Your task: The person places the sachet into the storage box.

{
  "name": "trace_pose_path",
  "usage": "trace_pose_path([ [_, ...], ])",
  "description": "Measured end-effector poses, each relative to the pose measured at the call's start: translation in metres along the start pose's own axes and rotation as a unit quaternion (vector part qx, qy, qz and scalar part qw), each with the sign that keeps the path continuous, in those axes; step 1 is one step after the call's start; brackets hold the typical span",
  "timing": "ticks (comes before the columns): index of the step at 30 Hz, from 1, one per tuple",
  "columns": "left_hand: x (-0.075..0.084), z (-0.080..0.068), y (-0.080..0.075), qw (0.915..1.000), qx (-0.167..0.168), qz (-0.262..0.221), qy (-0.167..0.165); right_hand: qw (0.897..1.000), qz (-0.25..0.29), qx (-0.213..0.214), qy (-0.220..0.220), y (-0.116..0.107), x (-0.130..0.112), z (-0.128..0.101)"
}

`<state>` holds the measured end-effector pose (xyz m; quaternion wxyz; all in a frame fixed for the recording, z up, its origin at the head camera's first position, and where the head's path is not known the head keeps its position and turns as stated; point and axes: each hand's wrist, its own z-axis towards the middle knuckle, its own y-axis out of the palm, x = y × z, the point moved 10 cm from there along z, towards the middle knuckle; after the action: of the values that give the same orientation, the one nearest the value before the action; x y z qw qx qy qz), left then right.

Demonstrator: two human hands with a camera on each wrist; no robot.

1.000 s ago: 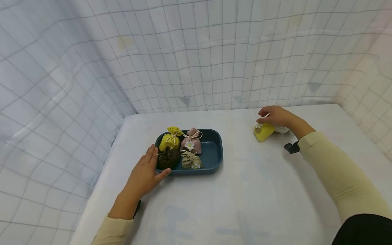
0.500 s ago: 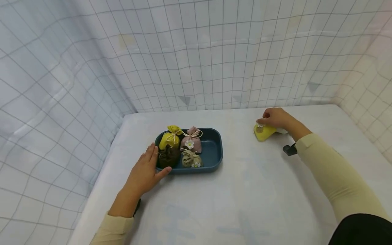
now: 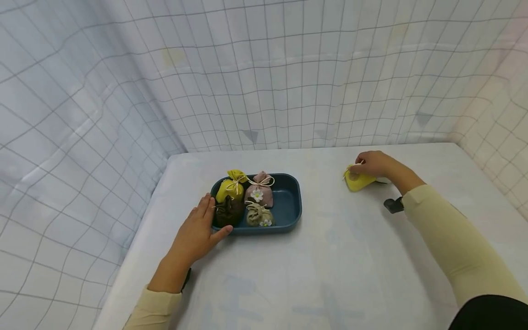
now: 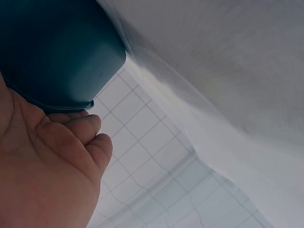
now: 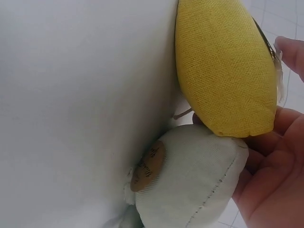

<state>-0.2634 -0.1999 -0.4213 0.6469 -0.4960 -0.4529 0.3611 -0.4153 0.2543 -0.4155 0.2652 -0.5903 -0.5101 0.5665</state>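
Note:
My left hand point(image 3: 195, 236) rests against the near left corner of a dark blue tray point(image 3: 287, 208), its fingers extended along the side and the thumb at the front rim. In the tray sit a yellow pouch point(image 3: 228, 189), a pink pouch point(image 3: 259, 191) with a white flower, a dark brown pouch point(image 3: 231, 211) and a grey-green pouch point(image 3: 254, 214). To the right, my right hand point(image 3: 376, 165) pinches another yellow pouch point(image 5: 225, 66) between thumb and fingers. Just beside it in the right wrist view, a whitish pouch point(image 5: 194, 175) with a brown oval label touches the fingers.
Everything stands on a white cloth-covered table point(image 3: 297, 279). Behind it and at both sides hang white grid-patterned curtains point(image 3: 288, 91). A black object point(image 3: 491, 311) intrudes at the lower right edge of the head view.
My right hand has come down onto the yellow pouch at the right and taken hold of it, tilting it slightly. The left hand and tray have stayed in place.

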Motion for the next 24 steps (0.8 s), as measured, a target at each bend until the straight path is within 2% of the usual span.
trace_pose_path([
  [7,0.004,0.004,-0.001,1.0,0.001,-0.001,0.007,0.999,0.036,0.003,-0.009,0.004,0.005,-0.012],
  [17,0.003,0.002,0.0,1.0,-0.002,0.002,0.005,0.997,0.075,-0.017,-0.032,0.015,0.006,-0.024],
  [24,0.002,0.0,0.0,1.0,0.0,0.003,0.003,0.995,0.095,-0.004,-0.033,0.018,0.007,-0.028],
])
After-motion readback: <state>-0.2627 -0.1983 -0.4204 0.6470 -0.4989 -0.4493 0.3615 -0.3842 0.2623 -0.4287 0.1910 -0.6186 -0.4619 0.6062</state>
